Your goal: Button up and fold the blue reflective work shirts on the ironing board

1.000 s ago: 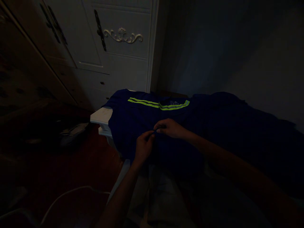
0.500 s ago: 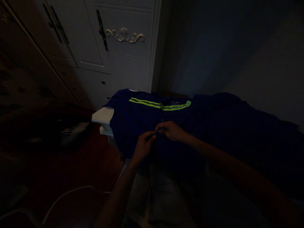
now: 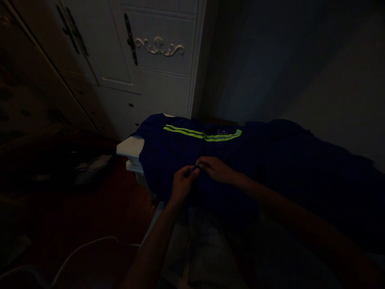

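Observation:
A dark blue jacket (image 3: pixel 171 156) with yellow-green reflective stripes lies spread over a white piece of furniture (image 3: pixel 131 147). At its front, my left hand (image 3: pixel 183 182) pinches the fabric between thumb and fingers. My right hand (image 3: pixel 217 169) meets it from the right, its fingers closed on the same fold, with the fingertips nearly touching. Whatever small part lies between the fingertips is too dark to make out. The collar with a printed label (image 3: pixel 222 131) faces the wall side.
A white cabinet (image 3: pixel 162 88) with dark handles stands behind the jacket. On the reddish floor (image 3: pixel 129 204) at left lie dark items and a pale cable (image 3: pixel 87 243). A grey wall (image 3: pixel 337 92) rises at right. The scene is very dim.
My right hand has lowered slightly and its fingers have closed in nearer the left fingertips. The left hand stays about where it was, and the jacket lies unchanged.

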Available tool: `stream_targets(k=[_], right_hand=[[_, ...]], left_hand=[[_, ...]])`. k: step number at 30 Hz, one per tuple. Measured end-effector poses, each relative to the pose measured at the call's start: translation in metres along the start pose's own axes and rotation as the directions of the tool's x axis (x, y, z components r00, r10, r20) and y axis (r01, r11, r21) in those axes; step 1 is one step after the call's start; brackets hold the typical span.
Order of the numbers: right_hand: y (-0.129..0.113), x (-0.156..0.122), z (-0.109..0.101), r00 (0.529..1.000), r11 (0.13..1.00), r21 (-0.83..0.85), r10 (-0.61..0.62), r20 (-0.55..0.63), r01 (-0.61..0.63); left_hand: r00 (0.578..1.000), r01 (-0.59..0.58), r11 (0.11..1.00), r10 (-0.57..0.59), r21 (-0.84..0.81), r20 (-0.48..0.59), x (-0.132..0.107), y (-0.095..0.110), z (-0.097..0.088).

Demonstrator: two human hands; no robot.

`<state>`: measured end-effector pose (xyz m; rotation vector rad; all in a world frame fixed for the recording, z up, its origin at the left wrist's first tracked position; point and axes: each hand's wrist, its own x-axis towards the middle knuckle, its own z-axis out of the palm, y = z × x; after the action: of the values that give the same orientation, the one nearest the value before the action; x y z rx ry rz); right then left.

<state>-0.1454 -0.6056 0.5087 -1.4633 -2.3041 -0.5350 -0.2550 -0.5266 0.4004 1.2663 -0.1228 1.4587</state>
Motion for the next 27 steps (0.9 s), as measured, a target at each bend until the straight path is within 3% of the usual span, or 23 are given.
stream_targets(k=[5, 12, 14, 17, 22, 24, 27], right_hand=[[0.008, -0.003, -0.008, 0.998, 0.973, 0.224, 0.037, 0.054, -0.048], [0.014, 0.0, -0.015, 0.992, 0.977, 0.209, 0.016, 0.129, -0.043], [0.013, 0.0, -0.016, 0.992, 0.99, 0.14, -0.033, 0.12, 0.016], [0.011, -0.001, -0.017, 0.975, 0.977, -0.058, -0.196, 0.102, 0.203], [0.005, -0.005, -0.021, 0.922, 0.812, -0.436, -0.349, 0.17, 0.388], [0.004, -0.008, -0.021, 0.911, 0.771, -0.487, -0.367, 0.188, 0.411], [0.003, -0.013, -0.017, 0.903, 0.781, -0.455, -0.384, 0.192, 0.428]], left_hand=[[0.999, 0.04, 0.998, -0.041, -0.041, -0.032, -0.001, 0.001, 0.002], [0.999, 0.026, 0.999, -0.027, -0.048, -0.025, 0.0, 0.001, 0.002], [1.0, 0.021, 0.999, -0.022, -0.036, -0.017, 0.0, 0.001, 0.002], [1.0, 0.002, 1.0, -0.002, 0.011, -0.026, 0.002, -0.001, 0.001], [0.997, -0.038, 0.996, 0.043, 0.079, -0.066, 0.006, -0.003, 0.003], [0.994, -0.077, 0.992, 0.083, 0.096, -0.066, 0.004, 0.0, 0.005], [0.994, -0.098, 0.986, 0.103, 0.137, -0.031, -0.003, 0.006, 0.006]])
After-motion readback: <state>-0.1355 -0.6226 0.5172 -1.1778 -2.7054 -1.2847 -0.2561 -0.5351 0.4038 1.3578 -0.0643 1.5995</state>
